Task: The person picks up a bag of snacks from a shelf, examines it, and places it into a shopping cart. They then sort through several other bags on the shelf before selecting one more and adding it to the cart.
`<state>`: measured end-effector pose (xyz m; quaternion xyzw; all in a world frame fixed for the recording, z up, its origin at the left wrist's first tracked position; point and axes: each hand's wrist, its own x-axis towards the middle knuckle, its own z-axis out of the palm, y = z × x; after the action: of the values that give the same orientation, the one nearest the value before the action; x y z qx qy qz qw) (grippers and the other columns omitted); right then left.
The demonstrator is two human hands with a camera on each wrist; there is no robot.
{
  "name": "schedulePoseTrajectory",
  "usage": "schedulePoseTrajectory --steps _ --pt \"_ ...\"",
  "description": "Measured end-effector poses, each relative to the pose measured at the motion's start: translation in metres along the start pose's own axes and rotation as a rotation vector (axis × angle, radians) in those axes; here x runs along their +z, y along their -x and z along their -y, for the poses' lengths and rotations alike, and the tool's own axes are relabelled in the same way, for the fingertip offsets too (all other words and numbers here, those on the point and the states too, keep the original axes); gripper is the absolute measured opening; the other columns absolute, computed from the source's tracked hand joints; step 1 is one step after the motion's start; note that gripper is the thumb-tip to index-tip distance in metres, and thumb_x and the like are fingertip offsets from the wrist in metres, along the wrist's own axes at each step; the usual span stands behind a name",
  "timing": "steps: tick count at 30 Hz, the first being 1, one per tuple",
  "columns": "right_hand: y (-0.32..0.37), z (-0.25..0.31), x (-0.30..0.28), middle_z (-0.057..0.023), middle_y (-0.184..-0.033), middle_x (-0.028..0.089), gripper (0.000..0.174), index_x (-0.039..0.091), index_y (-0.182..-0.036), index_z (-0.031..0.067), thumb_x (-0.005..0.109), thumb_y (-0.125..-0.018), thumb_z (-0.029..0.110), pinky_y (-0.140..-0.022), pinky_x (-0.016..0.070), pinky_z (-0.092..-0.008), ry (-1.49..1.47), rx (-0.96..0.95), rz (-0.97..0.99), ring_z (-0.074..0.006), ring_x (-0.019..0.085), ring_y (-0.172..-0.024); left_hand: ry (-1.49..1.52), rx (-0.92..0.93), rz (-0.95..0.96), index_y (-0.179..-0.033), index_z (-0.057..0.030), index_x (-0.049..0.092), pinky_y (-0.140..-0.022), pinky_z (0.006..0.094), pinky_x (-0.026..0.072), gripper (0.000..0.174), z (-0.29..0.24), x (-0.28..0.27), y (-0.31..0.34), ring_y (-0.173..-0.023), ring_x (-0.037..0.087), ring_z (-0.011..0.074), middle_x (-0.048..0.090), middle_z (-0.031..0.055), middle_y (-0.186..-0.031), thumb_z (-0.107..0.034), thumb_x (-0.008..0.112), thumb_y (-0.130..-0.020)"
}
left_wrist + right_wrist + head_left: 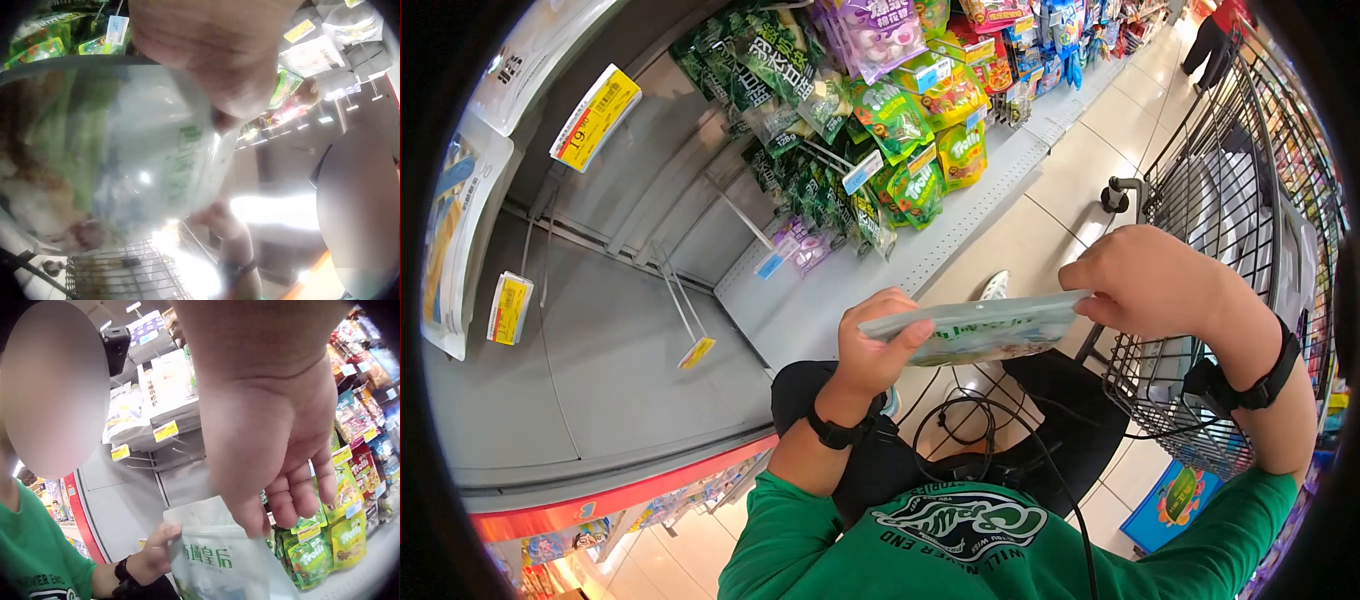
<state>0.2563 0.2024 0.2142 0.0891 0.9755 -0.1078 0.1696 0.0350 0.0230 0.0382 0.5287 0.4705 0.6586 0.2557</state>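
A pale bag with green lettering [1000, 330] is held level between both hands in front of the body. My left hand [878, 343] grips one end, thumb on top. At the other end, my right hand [1145, 280] pinches a corner between thumb and fingers. In the left wrist view the bag [144, 150] fills much of the picture, the left hand [215, 50] above it. The right wrist view shows the bag's printed face [215, 556], the right hand [269, 437] at its top edge and the left hand [159, 550] at the side.
Green and purple snack bags [890, 115] hang on hooks above a grey shelf [970, 215]. Bare hooks with price tags [696, 352] stick out at the left. A wire cart [1180, 380] stands close on the right. Black cables [990, 400] hang over the lap. Another person [1212, 45] stands farther off.
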Motion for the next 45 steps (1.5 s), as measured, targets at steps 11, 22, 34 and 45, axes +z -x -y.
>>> schedulePoseTrajectory --steps 11,22,34,45 --pt "0.002 -0.012 -0.011 -0.0126 -0.074 0.065 0.021 0.063 -0.097 0.004 0.063 -0.085 0.021 -0.067 0.0497 -0.04 -0.175 0.291 0.098 -0.0305 0.065 -0.071 -0.271 -0.237 -0.115 -0.08 0.0035 0.065 -0.063 0.0298 0.0448 0.019 0.015 -0.01 0.009 -0.066 0.057 0.0175 0.062 0.0092 -0.073 -0.014 0.072 -0.083" --pt "-0.002 -0.008 -0.01 -0.0137 -0.075 0.066 0.022 0.063 -0.098 0.0023 0.064 -0.084 0.019 -0.066 0.0494 -0.0396 -0.203 0.286 0.102 -0.0309 0.065 -0.071 0.036 -0.544 -0.528 -0.108 0.0044 0.066 -0.081 0.0287 0.0479 0.029 0.069 -0.072 0.038 -0.089 0.062 0.0133 0.069 0.0061 -0.099 -0.017 0.07 -0.088" --pt "-0.003 -0.001 -0.011 -0.0133 -0.073 0.065 0.022 0.062 -0.098 0.0028 0.064 -0.083 0.019 -0.066 0.0486 -0.0394 -0.194 0.362 0.108 -0.0296 0.065 -0.07 0.133 -0.628 -0.808 -0.117 0.0042 0.061 -0.089 0.0319 0.0454 0.037 0.092 -0.13 0.054 -0.102 0.061 0.0206 0.065 0.0083 -0.113 -0.012 0.07 -0.085" --pt "0.002 -0.003 -0.008 -0.0134 -0.08 0.067 0.022 0.061 -0.1 0.0037 0.063 -0.085 0.02 -0.071 0.0501 -0.0393 -0.103 0.322 0.099 -0.0298 0.065 -0.076 0.035 -0.664 -0.971 -0.11 0.0062 0.064 -0.081 0.0344 0.0494 0.034 0.12 -0.166 0.044 -0.092 0.065 0.0214 0.067 0.0114 -0.107 -0.014 0.071 -0.085"
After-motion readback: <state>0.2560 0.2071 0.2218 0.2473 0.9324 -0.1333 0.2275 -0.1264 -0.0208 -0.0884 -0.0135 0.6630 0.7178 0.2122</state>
